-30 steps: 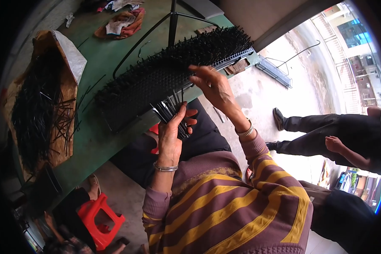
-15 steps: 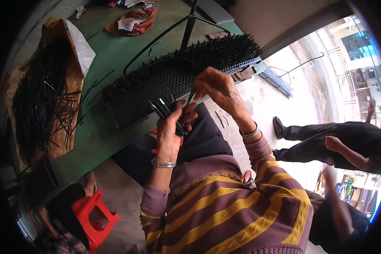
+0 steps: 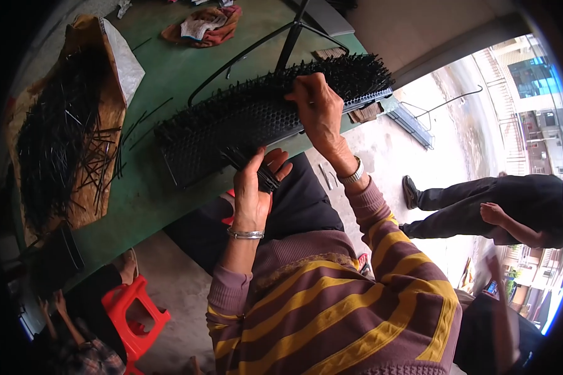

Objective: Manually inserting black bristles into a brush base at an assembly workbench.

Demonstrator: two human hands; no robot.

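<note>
A bundle of thin black strips (image 3: pixel 270 180) lies in my left hand (image 3: pixel 251 197), held under the thumb with the other fingers partly spread. Just beyond it, a long black panel (image 3: pixel 231 142) full of small holes rests slanting along the table edge. Many short black strips (image 3: pixel 350 74) stand up thickly along its far side and right end. Over the panel's right half, my right hand (image 3: pixel 321 112) is closed, its fingertips pinched near the standing strips. What those fingertips hold, if anything, cannot be made out.
Left on the green table (image 3: pixel 153 69) lies an opened brown sack (image 3: pixel 100 200) heaped with black strips (image 3: pixel 56 144). A bent black metal rod frame (image 3: pixel 288 47) stands behind the panel, near a crumpled cloth (image 3: pixel 225 28). A red stool (image 3: pixel 137 319) and other people (image 3: pixel 481 200) are nearby.
My right hand has moved from beside the left hand's bundle up and away, over the panel. The left hand stays close to its place, still holding the strips.
</note>
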